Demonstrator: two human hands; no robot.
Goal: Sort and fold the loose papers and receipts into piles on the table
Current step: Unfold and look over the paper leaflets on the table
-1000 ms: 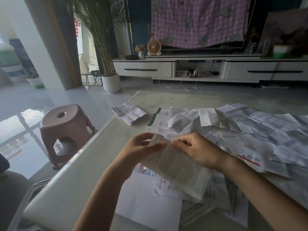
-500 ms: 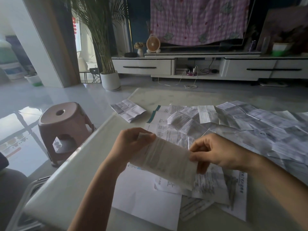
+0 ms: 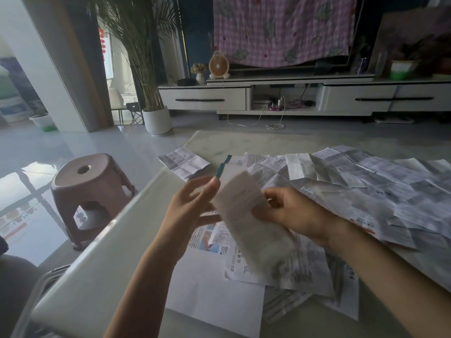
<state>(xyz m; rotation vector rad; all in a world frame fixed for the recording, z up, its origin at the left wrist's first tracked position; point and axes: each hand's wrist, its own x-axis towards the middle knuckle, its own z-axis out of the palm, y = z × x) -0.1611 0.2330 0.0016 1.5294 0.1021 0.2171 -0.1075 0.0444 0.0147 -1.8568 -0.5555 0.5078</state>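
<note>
The right hand point(image 3: 290, 213) clamps the right edge of a long folded sheet point(image 3: 244, 215), its fingers curled round the paper. The sheet therefore hangs in the air above the table point(image 3: 97, 276) rather than lying on it. The left hand point(image 3: 192, 206) stands just left of that sheet, thumb raised and fingers spread and straight, grasping nothing. It seems placed to catch or smooth the free edge for a fold. Motion blur smears the sheet, so its print, its creases and whether the left fingertips touch it cannot be made out.

Directly beneath the sheet, some printed pages point(image 3: 300, 269) overlap a blank page point(image 3: 212, 296); this is likely the working spot. Beyond and to the right of the sheet, the loose papers point(image 3: 366, 181) cover the tabletop unsorted and run out past the frame's right edge. Beyond the sheet and a little left, a small pile point(image 3: 183, 163) sits apart at the table's corner and is probably the finished lot. Left of the sheet, off the table, stands a stool point(image 3: 90, 181). Both forearms are cut off by the lower edge.
</note>
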